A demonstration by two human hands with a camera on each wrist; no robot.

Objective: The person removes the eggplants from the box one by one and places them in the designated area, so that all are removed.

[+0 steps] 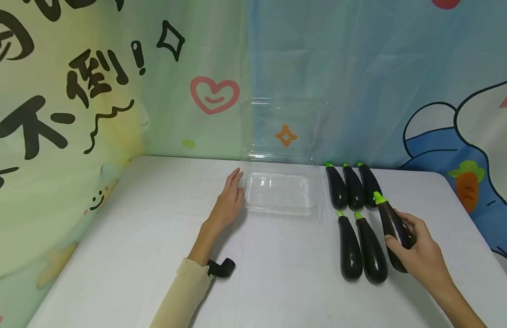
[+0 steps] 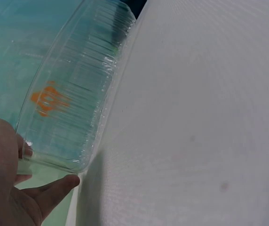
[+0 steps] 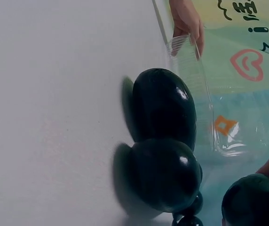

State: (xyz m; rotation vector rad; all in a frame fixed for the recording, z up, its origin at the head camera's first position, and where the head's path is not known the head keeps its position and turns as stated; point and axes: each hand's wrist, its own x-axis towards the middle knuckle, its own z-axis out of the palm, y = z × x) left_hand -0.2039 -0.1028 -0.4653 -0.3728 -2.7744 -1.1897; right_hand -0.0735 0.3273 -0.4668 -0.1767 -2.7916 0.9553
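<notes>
My right hand [image 1: 419, 250] grips a dark purple eggplant [image 1: 390, 223] with a bright green stem end, to the right of the other eggplants. In the right wrist view the held eggplant [image 3: 251, 201] shows its rounded end. Two eggplants [image 1: 351, 250] lie in the near row, and three more [image 1: 337, 189] lie in the far row. A clear plastic box [image 1: 282, 212] stands with its hinged lid [image 1: 286, 107] raised at the back. My left hand [image 1: 226, 205] touches the left side of the box, fingers extended. The left wrist view shows fingertips [image 2: 71, 180] beside the box corner.
A white cloth covers the table [image 1: 278, 269]. Behind it hangs a printed curtain [image 1: 360, 82] with a heart and lettering, just past the lid. A black strap piece [image 1: 222, 268] sits on the left wrist.
</notes>
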